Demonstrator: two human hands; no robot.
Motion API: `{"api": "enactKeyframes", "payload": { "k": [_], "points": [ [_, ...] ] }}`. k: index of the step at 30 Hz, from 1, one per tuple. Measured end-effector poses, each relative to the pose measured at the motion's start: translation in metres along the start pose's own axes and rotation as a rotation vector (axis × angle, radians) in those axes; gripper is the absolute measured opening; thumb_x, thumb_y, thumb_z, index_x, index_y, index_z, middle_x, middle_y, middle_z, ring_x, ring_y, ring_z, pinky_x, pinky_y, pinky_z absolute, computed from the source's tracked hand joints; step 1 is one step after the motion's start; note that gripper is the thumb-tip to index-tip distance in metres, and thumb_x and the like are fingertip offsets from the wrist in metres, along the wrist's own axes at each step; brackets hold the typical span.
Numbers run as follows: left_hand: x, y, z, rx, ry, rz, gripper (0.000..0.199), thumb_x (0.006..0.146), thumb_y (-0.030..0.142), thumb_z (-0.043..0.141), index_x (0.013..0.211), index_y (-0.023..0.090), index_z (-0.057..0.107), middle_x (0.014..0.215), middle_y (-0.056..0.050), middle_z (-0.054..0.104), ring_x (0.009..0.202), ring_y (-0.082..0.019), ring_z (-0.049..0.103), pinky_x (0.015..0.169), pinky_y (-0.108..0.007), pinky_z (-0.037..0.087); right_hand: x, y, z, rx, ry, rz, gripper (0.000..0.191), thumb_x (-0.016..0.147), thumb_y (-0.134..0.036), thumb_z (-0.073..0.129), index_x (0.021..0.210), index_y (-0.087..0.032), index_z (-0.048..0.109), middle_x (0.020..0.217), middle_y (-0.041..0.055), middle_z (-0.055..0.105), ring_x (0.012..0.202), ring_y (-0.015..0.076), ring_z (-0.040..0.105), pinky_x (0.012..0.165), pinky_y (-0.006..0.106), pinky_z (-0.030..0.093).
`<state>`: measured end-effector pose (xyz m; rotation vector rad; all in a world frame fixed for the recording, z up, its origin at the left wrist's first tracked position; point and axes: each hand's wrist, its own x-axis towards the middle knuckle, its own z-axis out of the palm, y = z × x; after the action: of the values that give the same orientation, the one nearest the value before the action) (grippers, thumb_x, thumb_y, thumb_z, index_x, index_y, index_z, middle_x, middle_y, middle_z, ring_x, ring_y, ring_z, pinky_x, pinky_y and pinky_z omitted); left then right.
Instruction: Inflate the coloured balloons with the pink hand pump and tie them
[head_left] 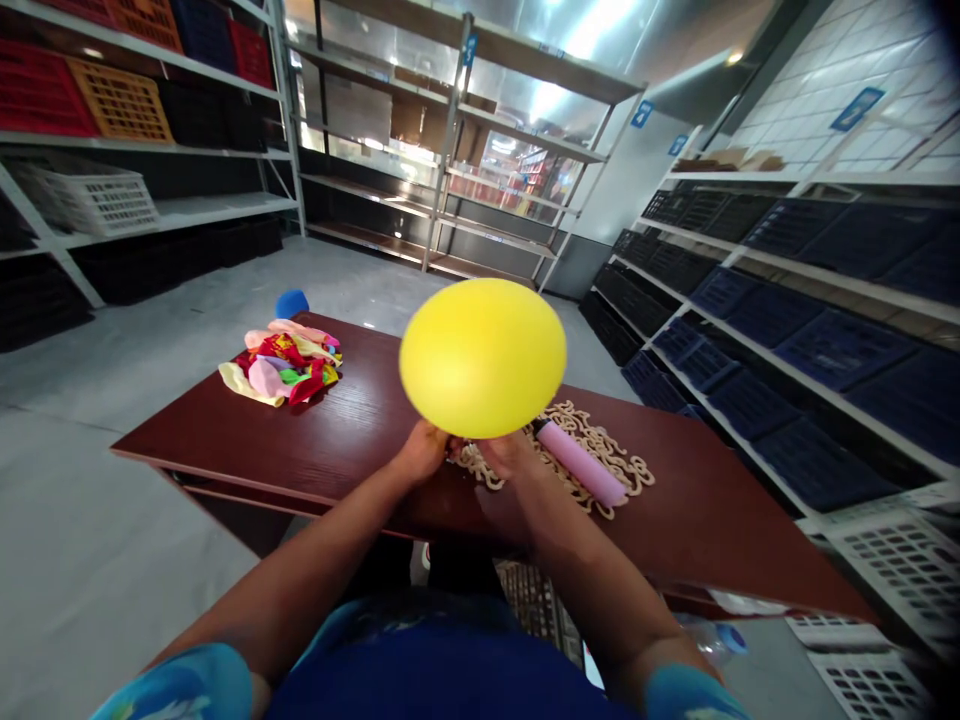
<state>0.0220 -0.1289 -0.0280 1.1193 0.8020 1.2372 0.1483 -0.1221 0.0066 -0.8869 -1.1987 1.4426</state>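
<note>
A blown-up yellow balloon [484, 358] stands above the table, right in front of me. Beneath it, my left hand [421, 452] has its fingers closed at the balloon's neck. My right hand [506, 455] is closed there too, close beside the left; the balloon hides part of its fingers. Just right of my right hand, a pink hand pump [581, 465] with a black end lies on a beige openwork mat [637, 470] of curly loops. A pile of flat balloons [285, 365] in several colours rests on the table's left side.
The dark red table [360, 400] spans the space before me. A blue round object [291, 303] shows behind its far left corner. Racks with crates [840, 340] stand right and left, with a metal shelf [439, 200] behind. A plastic bottle [716, 640] is low at right.
</note>
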Motion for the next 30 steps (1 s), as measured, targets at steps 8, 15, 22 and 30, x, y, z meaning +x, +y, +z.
{"api": "enactKeyframes", "payload": {
  "k": [8,15,22,30],
  "points": [
    [0.031,0.002,-0.046,-1.015,0.271,-0.183,0.026,0.087,0.018,0.037,0.06,0.015,0.04,0.05,0.002,0.039,0.047,-0.008,0.044,0.044,-0.019,0.036,0.062,-0.006,-0.037,-1.194,0.263,-0.146,0.021,0.068,-0.039,0.056,0.066,-0.019,0.062,0.077,0.0037,0.064,0.079,0.0177,0.055,0.079,0.031,0.04],
    [0.032,-0.005,-0.054,-0.993,0.237,-0.189,0.028,0.089,0.024,0.036,0.063,0.015,0.042,0.053,0.001,0.04,0.049,-0.01,0.047,0.044,-0.021,0.038,0.067,0.015,-0.044,-1.174,0.16,-0.038,0.013,0.061,-0.028,0.058,0.051,-0.019,0.056,0.066,0.004,0.063,0.074,0.0181,0.056,0.071,0.028,0.038],
    [0.031,0.002,-0.055,-1.042,0.216,-0.112,0.026,0.09,0.026,0.036,0.07,0.014,0.049,0.064,-0.002,0.054,0.057,-0.01,0.054,0.052,-0.021,0.044,0.053,-0.034,-0.05,-0.761,0.077,-0.024,0.017,0.068,-0.034,0.047,0.066,-0.019,0.053,0.067,0.0003,0.062,0.062,0.0131,0.057,0.059,0.025,0.044],
    [0.028,0.026,-0.02,-0.75,0.172,-0.251,0.016,0.087,0.025,0.046,0.079,0.013,0.053,0.078,-0.005,0.063,0.043,-0.005,0.046,0.039,-0.016,0.037,0.03,-0.061,-0.015,-0.488,-0.131,0.033,0.016,0.07,-0.035,0.055,0.07,-0.019,0.055,0.058,-0.0009,0.06,0.046,0.0098,0.051,0.046,0.022,0.039]
  ]
}}
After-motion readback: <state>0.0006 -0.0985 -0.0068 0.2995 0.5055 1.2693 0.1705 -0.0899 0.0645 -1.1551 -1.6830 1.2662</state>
